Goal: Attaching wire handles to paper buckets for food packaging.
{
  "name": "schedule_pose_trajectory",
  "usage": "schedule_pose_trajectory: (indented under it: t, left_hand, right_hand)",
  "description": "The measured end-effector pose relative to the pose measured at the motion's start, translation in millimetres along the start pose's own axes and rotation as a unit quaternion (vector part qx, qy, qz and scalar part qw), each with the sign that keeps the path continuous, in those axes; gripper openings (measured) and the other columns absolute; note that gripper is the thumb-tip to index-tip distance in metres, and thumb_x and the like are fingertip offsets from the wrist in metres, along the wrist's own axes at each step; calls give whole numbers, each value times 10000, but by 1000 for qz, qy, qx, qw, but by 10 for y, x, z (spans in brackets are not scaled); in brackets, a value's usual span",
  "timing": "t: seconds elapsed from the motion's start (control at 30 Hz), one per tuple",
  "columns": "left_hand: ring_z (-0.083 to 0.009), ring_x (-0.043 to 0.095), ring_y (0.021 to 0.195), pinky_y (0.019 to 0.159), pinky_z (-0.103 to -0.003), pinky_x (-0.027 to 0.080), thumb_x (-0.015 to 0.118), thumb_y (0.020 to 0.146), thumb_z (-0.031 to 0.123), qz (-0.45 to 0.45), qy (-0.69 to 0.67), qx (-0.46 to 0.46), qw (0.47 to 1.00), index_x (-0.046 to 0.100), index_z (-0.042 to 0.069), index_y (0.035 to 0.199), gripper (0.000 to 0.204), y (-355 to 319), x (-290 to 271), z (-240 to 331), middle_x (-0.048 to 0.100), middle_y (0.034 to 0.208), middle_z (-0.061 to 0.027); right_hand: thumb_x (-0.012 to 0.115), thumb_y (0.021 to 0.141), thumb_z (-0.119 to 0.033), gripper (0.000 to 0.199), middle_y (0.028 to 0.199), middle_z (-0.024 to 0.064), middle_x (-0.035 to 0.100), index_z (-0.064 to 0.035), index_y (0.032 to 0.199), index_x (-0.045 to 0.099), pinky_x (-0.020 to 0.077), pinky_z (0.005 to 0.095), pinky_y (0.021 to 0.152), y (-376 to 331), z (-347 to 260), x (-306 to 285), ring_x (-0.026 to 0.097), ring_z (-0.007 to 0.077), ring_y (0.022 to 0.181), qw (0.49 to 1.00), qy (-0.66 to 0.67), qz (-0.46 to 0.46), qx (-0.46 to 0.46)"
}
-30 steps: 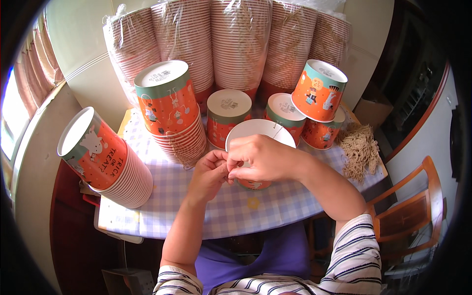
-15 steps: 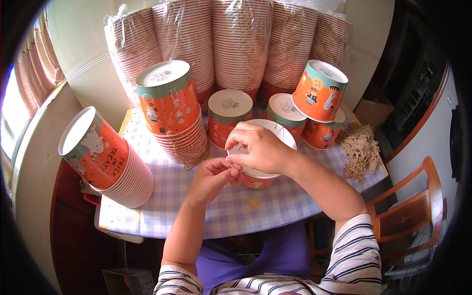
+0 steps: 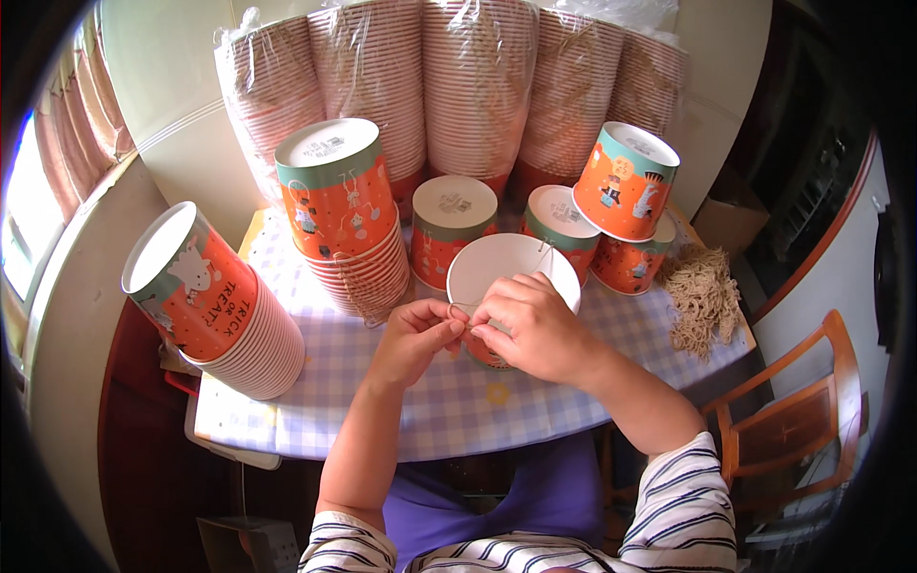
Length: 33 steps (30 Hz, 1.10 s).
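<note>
An orange paper bucket with a white inside (image 3: 492, 263) stands upright in front of me, its mouth up. At the near left of its rim, my left hand (image 3: 417, 336) pinches a thin tan string (image 3: 461, 307) between thumb and fingers. My right hand (image 3: 537, 325) reaches across the bucket with its fingertips pinched on the same string, close to the left fingertips. A small loop of string shows between them. More string (image 3: 543, 250) hangs at the bucket's far right rim. Exactly how the string passes at the near rim is hidden by my fingers.
Upside-down orange buckets (image 3: 454, 204) stand behind, with stacks at the left (image 3: 229, 296) and back left (image 3: 349, 210). Tall plastic-wrapped bucket stacks (image 3: 478, 91) line the back. A tan string heap (image 3: 702, 291) lies on the right of the checked tablecloth (image 3: 401, 420); a wooden chair (image 3: 793, 415) stands beyond.
My right hand has come down from over the bucket's mouth to its near rim, uncovering the white inside. My left hand stays pinched near the rim.
</note>
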<state>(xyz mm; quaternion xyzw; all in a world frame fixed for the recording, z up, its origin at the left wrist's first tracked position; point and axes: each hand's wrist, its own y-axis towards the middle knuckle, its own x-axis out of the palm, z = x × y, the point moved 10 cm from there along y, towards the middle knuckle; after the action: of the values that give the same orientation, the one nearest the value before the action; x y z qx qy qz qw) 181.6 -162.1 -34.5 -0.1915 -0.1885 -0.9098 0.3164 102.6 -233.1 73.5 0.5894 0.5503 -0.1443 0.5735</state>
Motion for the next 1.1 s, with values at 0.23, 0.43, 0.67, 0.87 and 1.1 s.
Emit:
schedule_pose_trajectory:
  t: [0.23,0.43,0.67,0.87,1.1]
  left_hand:
    - [-133,640,772,637,-235,523,664,822,-15,-12,47,-9,999,621,-5,935,121,-44,39,24,653,893,-72]
    - [-50,551,713,641,-192,437,687,794,23,-17,210,22,977,657,24,900,110,-74,109,68,668,846,-3]
    - [-53,525,760,679,-212,416,691,754,30,23,310,90,946,651,50,871,125,-100,55,63,659,842,24]
    - [-102,573,814,720,-236,452,650,786,-55,66,271,195,940,614,21,888,132,-247,77,67,645,917,-54]
    - [-151,631,859,755,-260,518,642,825,-66,96,140,114,979,579,0,913,127,-231,48,-153,654,944,-99]
  right_hand:
    - [679,740,-65,122,759,65,530,-62,782,564,453,367,615,-166,-282,-138,567,257,666,995,-72,71,-23]
    - [686,718,-13,160,746,71,528,-54,796,553,483,342,509,-497,-347,47,594,245,581,991,-70,110,38]
    - [695,710,2,154,708,58,588,-53,797,581,484,327,494,-729,-89,88,610,236,570,960,-68,249,107]
    - [693,701,16,177,723,60,602,-53,840,608,479,332,505,-758,-29,130,602,241,574,949,-80,289,94]
    - [693,701,18,185,724,69,612,-50,851,609,481,340,517,-813,35,211,602,255,585,939,-75,320,103]
